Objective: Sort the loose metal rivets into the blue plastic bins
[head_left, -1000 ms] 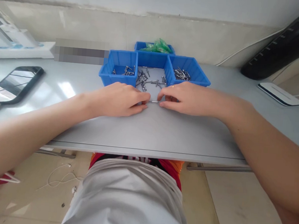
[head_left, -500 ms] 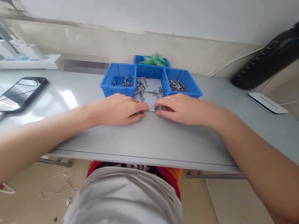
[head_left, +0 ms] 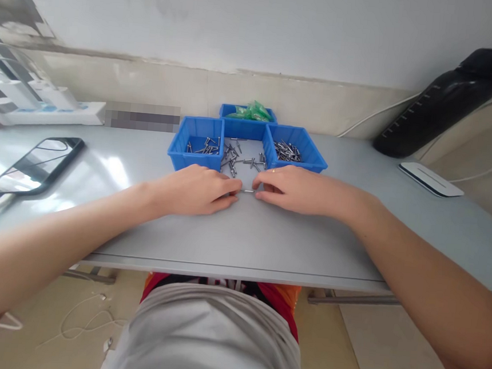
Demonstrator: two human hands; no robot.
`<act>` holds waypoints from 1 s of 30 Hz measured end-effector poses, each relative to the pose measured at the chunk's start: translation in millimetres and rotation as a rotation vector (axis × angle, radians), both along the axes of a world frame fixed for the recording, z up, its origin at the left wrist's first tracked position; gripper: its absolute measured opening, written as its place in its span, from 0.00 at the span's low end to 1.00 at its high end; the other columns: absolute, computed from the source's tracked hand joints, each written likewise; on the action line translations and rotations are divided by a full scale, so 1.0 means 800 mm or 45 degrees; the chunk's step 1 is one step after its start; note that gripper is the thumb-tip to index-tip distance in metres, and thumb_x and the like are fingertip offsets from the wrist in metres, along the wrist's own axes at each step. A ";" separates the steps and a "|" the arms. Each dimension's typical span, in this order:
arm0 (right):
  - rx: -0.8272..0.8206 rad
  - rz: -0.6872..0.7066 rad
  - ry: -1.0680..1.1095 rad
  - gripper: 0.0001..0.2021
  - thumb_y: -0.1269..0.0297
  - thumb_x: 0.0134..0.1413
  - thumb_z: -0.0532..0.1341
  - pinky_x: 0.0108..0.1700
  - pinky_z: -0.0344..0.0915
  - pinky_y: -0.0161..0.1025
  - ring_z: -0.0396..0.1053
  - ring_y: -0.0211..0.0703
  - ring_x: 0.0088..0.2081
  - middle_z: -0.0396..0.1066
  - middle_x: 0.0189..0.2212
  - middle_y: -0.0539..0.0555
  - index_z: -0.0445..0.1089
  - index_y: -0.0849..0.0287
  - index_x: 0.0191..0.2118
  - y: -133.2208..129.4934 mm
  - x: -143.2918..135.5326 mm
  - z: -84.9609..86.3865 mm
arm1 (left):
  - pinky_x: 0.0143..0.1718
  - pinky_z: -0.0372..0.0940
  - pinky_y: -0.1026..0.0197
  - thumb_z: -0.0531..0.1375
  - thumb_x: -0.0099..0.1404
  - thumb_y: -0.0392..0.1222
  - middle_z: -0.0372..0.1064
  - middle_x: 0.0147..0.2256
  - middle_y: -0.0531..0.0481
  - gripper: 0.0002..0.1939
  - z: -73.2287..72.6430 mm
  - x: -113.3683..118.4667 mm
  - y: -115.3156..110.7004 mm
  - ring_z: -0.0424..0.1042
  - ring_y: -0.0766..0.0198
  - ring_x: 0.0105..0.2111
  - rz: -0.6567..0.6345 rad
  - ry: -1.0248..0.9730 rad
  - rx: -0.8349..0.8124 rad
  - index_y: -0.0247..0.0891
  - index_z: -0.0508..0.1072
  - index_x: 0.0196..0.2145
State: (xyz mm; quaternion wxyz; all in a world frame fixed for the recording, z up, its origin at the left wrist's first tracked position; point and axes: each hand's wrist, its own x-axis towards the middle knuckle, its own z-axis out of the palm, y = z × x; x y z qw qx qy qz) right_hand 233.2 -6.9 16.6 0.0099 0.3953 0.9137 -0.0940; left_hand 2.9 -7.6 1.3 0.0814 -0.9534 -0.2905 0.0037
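A thin metal pin, like a small bolt or rivet (head_left: 249, 191), lies level between my hands just above or on the grey table. My left hand (head_left: 205, 189) pinches its left end between thumb and fingertips. At the other end my right hand (head_left: 286, 187), with a ring on one finger, has its curled thumb and forefinger closed around the tip. Beyond the hands, several loose metal pins (head_left: 232, 163) are scattered on the table between two blue bins. The left blue bin (head_left: 202, 124) holds some similar pins, and the right blue bin (head_left: 306, 138) holds a denser pile.
A third blue bin (head_left: 245, 129) at the back contains green plastic bags (head_left: 254, 112). Left on the table (head_left: 241, 241) are a phone (head_left: 36, 166) with a cable and a white power strip (head_left: 62, 114). A black bottle (head_left: 442, 104) and a white flat device (head_left: 431, 179) are right.
The view has tilted up slightly, so everything sits lower in the picture. Both hands keep nearly the same pose around the metal pin.
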 end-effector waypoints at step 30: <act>-0.002 -0.034 0.023 0.13 0.56 0.59 0.50 0.32 0.54 0.36 0.66 0.43 0.34 0.71 0.35 0.54 0.68 0.54 0.39 0.002 -0.002 -0.005 | 0.23 0.54 0.65 0.46 0.70 0.46 0.71 0.31 0.49 0.14 -0.001 0.001 0.000 0.71 0.63 0.27 0.006 0.015 0.025 0.39 0.67 0.42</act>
